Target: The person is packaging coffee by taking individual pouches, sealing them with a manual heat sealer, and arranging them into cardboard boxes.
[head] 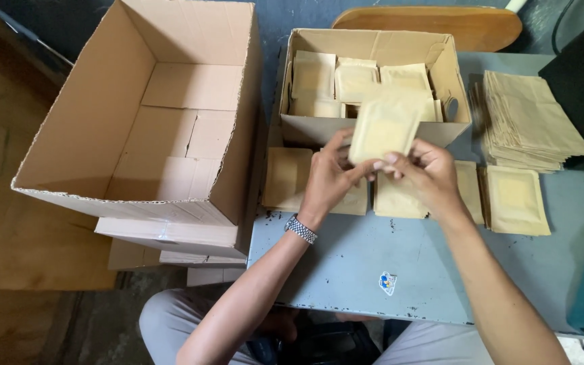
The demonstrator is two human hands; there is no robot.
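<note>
Both hands, left hand (328, 177) and right hand (428, 174), hold tan pouch (381, 128).

Bare table (373, 270) near; small box (373, 128) ahead; big carton (170, 122) leftward; pouch stack (528, 122) rightward

A small packing workshop is suggested: a chipped, paint-worn blue metal table (346, 263) is loaded along its far edge with stacked brown paper pouches (528, 122), while open cardboard cartons (136, 122) are set beside it on a rough floor.
</note>
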